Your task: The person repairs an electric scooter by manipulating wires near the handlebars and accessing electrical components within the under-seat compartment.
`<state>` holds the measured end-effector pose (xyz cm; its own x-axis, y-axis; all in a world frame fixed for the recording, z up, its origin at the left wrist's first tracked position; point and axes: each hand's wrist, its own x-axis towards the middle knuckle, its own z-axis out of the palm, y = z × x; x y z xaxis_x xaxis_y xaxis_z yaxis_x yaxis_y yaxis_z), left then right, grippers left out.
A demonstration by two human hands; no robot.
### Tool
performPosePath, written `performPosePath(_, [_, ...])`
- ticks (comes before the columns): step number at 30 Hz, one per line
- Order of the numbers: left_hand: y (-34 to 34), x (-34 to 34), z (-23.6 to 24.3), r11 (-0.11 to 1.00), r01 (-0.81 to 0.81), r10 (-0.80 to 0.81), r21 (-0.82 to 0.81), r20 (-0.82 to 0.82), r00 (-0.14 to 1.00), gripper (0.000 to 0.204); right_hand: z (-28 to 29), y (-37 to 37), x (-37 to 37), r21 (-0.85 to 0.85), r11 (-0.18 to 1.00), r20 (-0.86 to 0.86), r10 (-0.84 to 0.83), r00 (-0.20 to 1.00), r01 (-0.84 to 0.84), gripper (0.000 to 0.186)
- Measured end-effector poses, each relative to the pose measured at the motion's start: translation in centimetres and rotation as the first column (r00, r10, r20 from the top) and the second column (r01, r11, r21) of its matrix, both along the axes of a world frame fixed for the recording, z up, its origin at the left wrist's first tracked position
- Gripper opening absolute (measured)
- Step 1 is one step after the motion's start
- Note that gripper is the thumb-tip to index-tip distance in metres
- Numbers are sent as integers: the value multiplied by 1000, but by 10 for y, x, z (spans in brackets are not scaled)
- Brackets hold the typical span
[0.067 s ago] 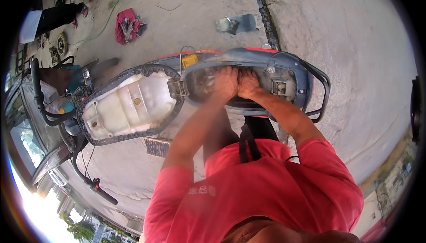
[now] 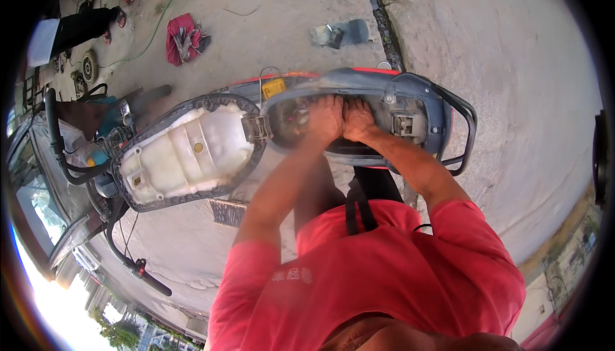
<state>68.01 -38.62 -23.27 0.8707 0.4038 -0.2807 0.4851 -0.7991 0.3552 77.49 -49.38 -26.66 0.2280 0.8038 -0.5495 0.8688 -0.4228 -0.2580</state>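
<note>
A scooter lies lengthwise before me, its seat (image 2: 173, 149) flipped up to the left so the pale underside shows. Both my hands reach into the dark open compartment (image 2: 285, 120) under it. My left hand (image 2: 327, 119) and my right hand (image 2: 359, 121) rest side by side, nearly touching, palms down. Their fingers point away from me toward the compartment's far wall, looking stretched out and laid flat. Whatever is beneath the palms is hidden. A metal hinge (image 2: 257, 128) joins seat and body. Right of my hands is the seat latch (image 2: 407, 127).
A black grab rail (image 2: 469, 120) curves round the scooter's rear; handlebars (image 2: 57, 133) stand at left. A yellow box-shaped part (image 2: 274, 88) sits beyond the hinge. On the concrete lie a red cloth (image 2: 181, 38), a green hose (image 2: 157, 27) and a grate (image 2: 227, 212). Another person's leg (image 2: 83, 27) shows far left.
</note>
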Motion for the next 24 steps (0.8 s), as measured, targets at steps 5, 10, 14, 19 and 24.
performPosePath(5, [4,-2,0,994,65,-52,92,-138,989,38,14,5,5,-43,998,-70,-50,996,47,72])
performPosePath(10, [18,-20,12,997,-81,82,16,-70,994,31,9,-2,2,53,998,-40,-27,999,29,73])
performPosePath(14, [24,-39,12,991,-128,127,48,27,992,22,12,0,1,40,999,8,-1,1000,1,74])
performPosePath(19, [32,-50,9,993,-107,104,51,56,993,18,-13,-2,12,189,963,204,153,967,-192,66])
performPosePath(24, [38,-55,3,994,-104,103,12,85,991,19,-34,-2,1,106,983,186,129,974,-151,55])
